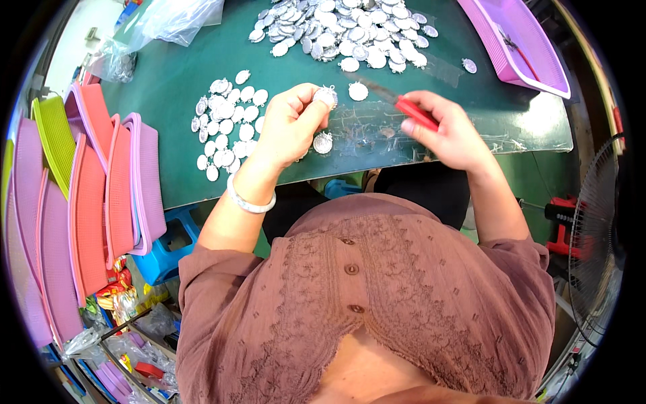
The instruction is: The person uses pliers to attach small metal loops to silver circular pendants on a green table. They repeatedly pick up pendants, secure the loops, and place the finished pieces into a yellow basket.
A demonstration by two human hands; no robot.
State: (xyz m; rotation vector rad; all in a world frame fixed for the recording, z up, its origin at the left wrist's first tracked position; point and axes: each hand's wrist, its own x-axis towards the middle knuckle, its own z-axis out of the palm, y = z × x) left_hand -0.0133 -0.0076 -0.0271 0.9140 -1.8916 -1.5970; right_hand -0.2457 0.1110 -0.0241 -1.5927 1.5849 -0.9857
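Your left hand point(291, 124) is curled nearly closed, with a small oval silver metal pendant point(326, 97) pinched between thumb and fingertips, raised just above the dark green table point(175, 81). Your right hand point(449, 131) is closed around the red handle of a slim metal-bladed tool point(397, 102), whose blade points toward that pendant; the tip sits near it, though whether it touches is not clear.

The pendant looks light, thin and stiff, probably slick on its polished face, so a grip on the rim holds it better than one on the flat faces, and leaves the small loop at its top free. It may bend or scratch if you press hard.

A second pendant of the same kind point(323, 143) lies just below your left hand. A sorted cluster of them point(225, 121) lies to its left, and a larger heap point(343, 30) farther up the table. A purple plastic basket point(518, 40) stands at the upper right, and stacked pink and purple baskets point(94, 195) lean at the left.
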